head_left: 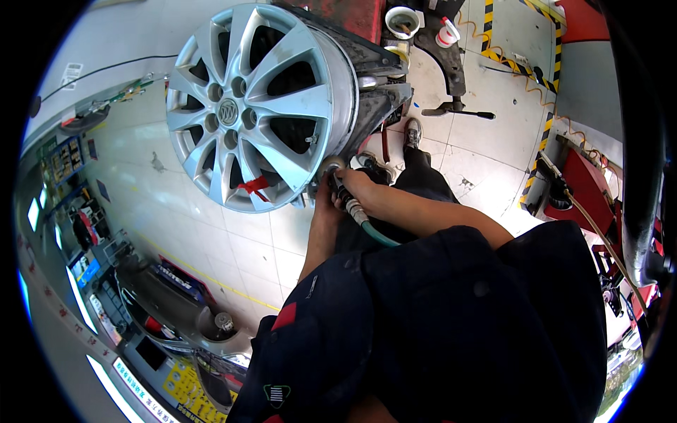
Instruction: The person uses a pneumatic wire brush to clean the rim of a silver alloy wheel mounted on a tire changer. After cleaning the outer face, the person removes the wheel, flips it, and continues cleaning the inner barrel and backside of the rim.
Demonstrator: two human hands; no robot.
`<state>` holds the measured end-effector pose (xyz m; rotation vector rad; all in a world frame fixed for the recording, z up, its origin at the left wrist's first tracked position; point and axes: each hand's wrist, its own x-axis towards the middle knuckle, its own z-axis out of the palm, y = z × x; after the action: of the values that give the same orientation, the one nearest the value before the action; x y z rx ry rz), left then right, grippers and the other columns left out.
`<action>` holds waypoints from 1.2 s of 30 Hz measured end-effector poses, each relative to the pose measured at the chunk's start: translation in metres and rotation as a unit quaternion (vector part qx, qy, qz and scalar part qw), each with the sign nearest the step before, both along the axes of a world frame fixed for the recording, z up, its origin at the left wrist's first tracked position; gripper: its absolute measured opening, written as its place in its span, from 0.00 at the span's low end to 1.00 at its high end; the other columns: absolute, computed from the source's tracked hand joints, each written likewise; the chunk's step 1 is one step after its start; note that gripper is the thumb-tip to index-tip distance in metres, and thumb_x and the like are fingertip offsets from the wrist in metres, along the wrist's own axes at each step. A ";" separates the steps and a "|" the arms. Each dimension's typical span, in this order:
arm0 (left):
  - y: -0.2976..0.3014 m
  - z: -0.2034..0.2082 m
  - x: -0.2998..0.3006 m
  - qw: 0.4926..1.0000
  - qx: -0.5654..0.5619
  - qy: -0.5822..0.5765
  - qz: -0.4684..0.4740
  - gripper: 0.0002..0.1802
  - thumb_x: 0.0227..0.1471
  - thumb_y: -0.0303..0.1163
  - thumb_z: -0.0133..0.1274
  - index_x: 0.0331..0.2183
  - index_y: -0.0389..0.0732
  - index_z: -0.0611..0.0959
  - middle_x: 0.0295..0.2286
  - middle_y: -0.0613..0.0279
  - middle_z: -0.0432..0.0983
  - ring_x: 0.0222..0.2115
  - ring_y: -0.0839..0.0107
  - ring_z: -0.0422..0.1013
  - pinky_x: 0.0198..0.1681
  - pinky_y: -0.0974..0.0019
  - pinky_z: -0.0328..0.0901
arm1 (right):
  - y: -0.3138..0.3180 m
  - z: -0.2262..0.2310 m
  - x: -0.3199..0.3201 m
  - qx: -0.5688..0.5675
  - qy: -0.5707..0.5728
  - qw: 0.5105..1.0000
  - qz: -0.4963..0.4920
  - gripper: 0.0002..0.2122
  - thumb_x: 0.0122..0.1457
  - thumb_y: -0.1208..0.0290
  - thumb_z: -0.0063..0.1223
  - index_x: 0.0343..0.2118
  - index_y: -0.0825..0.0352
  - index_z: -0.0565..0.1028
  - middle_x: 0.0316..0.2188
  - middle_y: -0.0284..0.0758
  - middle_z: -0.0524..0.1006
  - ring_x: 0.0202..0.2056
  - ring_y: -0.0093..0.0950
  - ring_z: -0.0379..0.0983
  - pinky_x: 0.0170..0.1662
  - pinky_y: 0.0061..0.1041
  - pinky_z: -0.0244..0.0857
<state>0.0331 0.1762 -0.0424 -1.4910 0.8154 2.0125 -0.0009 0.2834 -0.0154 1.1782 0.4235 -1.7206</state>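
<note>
A silver alloy wheel without a tyre is clamped on a dark-armed stand. Red tape clings to its lower spokes. At the rim's lower right edge, both my hands are wrapped round a small air grinder with a round head. My right hand grips its body from the right, where a green air hose runs back toward me. My left hand closes on it from the left, fingers partly hidden. The grinder's head is close to the rim; whether it touches, I cannot tell.
Behind the stand are a white bowl and a white bottle with a red top. A dark lever extends over the tiled floor. A red machine stands at right, a grey car at lower left.
</note>
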 end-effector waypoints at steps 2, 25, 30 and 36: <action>-0.002 -0.009 -0.004 0.999 0.036 0.002 0.004 0.18 0.53 0.48 0.39 0.34 0.45 0.74 0.28 0.63 0.74 0.26 0.69 0.72 0.28 0.68 0.70 | 0.005 0.002 -0.002 0.008 -0.016 1.000 -0.025 0.12 0.59 0.62 0.37 0.30 0.67 0.64 0.19 0.35 0.66 0.16 0.26 0.64 0.12 0.21 0.60; 0.026 -0.027 -0.016 0.974 0.225 0.012 0.011 0.19 0.50 0.52 0.43 0.32 0.46 0.73 0.23 0.66 0.70 0.20 0.72 0.69 0.18 0.75 0.68 | 0.042 -0.029 -0.011 -0.078 -0.055 0.994 -0.048 0.13 0.58 0.57 0.38 0.30 0.63 0.65 0.21 0.34 0.67 0.18 0.23 0.64 0.12 0.16 0.58; 0.017 -0.022 0.000 0.995 0.083 -0.046 0.011 0.21 0.49 0.53 0.43 0.34 0.46 0.72 0.25 0.67 0.70 0.19 0.74 0.69 0.15 0.79 0.66 | 0.030 -0.024 -0.006 -0.086 -0.059 0.994 -0.004 0.13 0.58 0.56 0.40 0.30 0.63 0.65 0.20 0.34 0.67 0.18 0.24 0.64 0.13 0.16 0.58; 0.013 -0.024 0.002 0.996 0.084 -0.042 -0.010 0.23 0.46 0.56 0.45 0.32 0.47 0.73 0.23 0.70 0.69 0.21 0.77 0.68 0.15 0.79 0.63 | 0.038 -0.021 -0.008 -0.091 -0.027 0.995 0.009 0.14 0.58 0.57 0.39 0.30 0.65 0.66 0.19 0.33 0.67 0.17 0.23 0.64 0.13 0.17 0.58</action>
<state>0.0354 0.1892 -0.0665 -1.4532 0.6084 1.9383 -0.0086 0.3216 -0.0362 1.0830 0.2389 -1.6693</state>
